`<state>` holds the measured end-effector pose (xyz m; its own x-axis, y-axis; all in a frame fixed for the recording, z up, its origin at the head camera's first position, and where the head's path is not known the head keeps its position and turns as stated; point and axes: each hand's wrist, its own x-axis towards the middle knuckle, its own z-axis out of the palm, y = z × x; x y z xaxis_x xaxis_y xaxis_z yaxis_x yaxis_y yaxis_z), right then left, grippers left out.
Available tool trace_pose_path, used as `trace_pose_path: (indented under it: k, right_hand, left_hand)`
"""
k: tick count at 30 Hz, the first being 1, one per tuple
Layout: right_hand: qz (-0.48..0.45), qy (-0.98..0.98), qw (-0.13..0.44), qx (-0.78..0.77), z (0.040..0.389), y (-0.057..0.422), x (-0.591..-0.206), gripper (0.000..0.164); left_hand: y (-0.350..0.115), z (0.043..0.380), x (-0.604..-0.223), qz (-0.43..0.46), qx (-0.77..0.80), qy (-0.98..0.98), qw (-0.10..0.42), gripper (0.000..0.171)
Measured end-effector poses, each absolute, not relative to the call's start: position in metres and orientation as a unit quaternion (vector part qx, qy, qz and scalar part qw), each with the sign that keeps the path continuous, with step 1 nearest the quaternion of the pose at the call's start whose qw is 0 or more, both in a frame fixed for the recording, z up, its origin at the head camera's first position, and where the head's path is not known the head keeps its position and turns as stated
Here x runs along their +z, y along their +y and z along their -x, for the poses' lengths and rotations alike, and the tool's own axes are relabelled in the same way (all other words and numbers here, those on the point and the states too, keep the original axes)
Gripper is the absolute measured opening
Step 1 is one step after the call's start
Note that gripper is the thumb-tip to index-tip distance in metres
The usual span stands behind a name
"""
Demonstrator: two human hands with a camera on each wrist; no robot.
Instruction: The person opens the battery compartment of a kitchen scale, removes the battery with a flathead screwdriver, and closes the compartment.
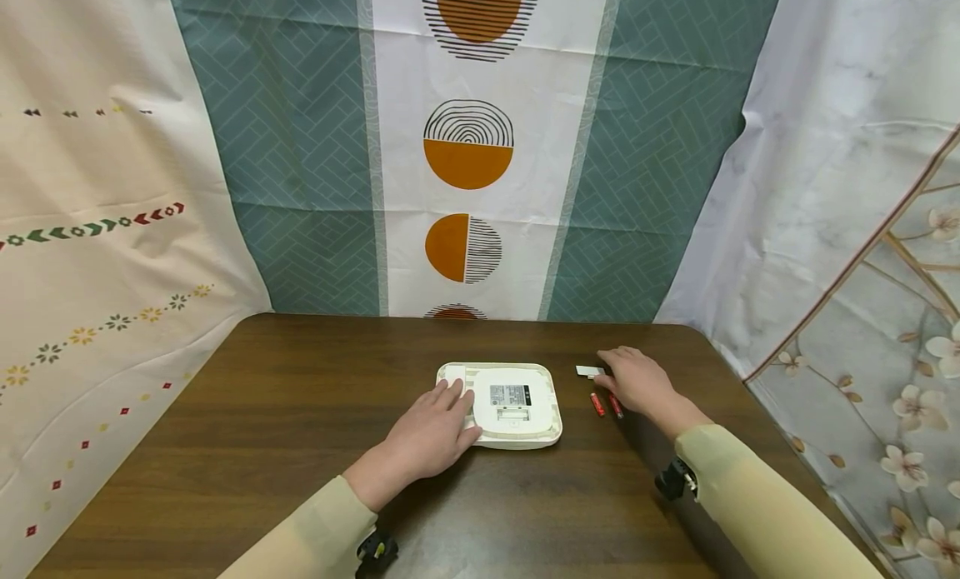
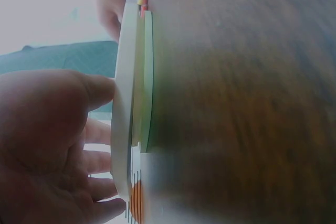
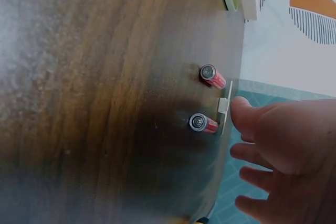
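A white rounded-rectangular device (image 1: 536,421) lies on the table, its underside up, showing a printed label (image 1: 510,395) and an uncovered battery compartment (image 1: 513,414). My left hand (image 1: 431,429) rests on its left side, fingers extended over the top and thumb at the near edge. In the left wrist view, the same hand (image 2: 47,145) lies along the device's side wall (image 2: 123,103). On the right, my right hand (image 1: 637,379) reaches over a small white battery cover (image 1: 588,371), thumb right at its edge. Two red batteries, one nearer the device (image 1: 597,404) and one farther right (image 1: 616,406), lie just in front.
The brown wooden table (image 1: 300,396) ends at a patterned curtain (image 1: 472,229) behind. Cloth hangs along both sides, a cream one (image 1: 112,271) at left and a floral one (image 1: 862,354) at right.
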<state>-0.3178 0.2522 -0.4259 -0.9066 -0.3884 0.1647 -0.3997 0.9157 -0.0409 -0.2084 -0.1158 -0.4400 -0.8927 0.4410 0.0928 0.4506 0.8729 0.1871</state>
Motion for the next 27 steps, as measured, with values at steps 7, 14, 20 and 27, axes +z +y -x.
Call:
trace_pose_path:
  k: [7,14,20,27]
  right_hand:
    - [-0.194,-0.979,0.059,0.024,0.325,0.249,-0.427,0.049]
    - [-0.194,-0.98,0.047,0.021,0.33,0.246,-0.429,0.043]
    - [-0.201,-0.978,0.053,0.024,0.331,0.244,-0.43,0.033]
    - [-0.193,-0.978,0.06,0.047,0.331,0.244,-0.429,0.016]
  left_hand:
    - [-0.116,0.207,-0.438,0.228,-0.108,-0.967,0.021,0.063]
    - [-0.116,0.207,-0.439,0.23,-0.102,-0.968,0.022,0.062]
    - [-0.116,0.21,-0.439,0.232,-0.095,-0.968,0.026,0.062]
    - [-0.116,0.209,-0.44,0.229,-0.096,-0.968,0.022,0.063]
